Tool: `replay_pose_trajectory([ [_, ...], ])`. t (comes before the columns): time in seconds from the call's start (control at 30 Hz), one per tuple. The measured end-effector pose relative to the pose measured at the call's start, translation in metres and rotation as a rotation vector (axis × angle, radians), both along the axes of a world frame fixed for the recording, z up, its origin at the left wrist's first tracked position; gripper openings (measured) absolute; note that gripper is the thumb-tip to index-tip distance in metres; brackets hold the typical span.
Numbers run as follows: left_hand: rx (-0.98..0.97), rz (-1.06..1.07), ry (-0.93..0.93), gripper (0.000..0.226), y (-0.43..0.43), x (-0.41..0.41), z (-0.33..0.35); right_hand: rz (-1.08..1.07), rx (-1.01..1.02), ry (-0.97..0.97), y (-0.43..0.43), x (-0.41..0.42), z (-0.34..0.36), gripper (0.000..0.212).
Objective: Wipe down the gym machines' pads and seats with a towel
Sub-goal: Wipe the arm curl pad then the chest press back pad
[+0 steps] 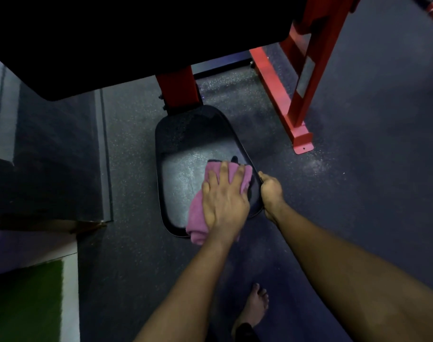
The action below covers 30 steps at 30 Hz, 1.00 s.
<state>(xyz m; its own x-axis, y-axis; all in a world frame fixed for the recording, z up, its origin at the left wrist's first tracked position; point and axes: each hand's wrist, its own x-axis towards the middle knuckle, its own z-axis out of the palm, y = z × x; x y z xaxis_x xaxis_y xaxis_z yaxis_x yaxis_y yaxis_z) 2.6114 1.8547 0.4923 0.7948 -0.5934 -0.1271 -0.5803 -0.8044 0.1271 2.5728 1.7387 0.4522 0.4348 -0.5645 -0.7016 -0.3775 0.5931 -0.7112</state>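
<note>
On the seat (183, 174), left grip (223, 201) spread flat, pressing pink towel (195, 215), right grip (271, 191) curled round seat's edge.

The single head-worn camera looks steeply down, close over the seat (183, 174) and floor (358, 169).

Dim, soft, wide-angle edge distortion
</note>
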Motion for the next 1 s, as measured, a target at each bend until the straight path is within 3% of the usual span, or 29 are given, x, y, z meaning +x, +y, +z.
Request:
replay_pose_trajectory([
  [0.27, -0.030, 0.128, -0.046, 0.061, 0.048, -0.026, 0.004, -0.022, -0.063, 0.071, 0.006, 0.002, 0.010, 0.036],
  [0.47, 0.001, 0.382, -0.025, 0.055, 0.047, 0.068, 0.006, 0.053, -0.294, 0.197, 0.010, 0.003, 0.014, 0.040],
  [0.57, -0.008, 0.462, -0.022, 0.066, 0.047, 0.076, 0.002, 0.062, -0.382, 0.270, 0.011, 0.006, 0.018, 0.043],
  [0.7, -0.010, 0.453, 0.039, 0.086, 0.068, 0.009, 0.003, 0.096, -0.411, 0.370, 0.011, 0.010, 0.024, 0.038],
  [0.87, 0.001, 0.505, 0.059, 0.066, 0.059, 0.042, -0.003, 0.092, -0.450, 0.580, 0.022, 0.021, 0.030, 0.052],
  [1.0, -0.023, 0.455, 0.079, 0.064, 0.038, 0.114, -0.010, 0.077, -0.526, 0.720, 0.030, 0.026, 0.029, 0.057],
])
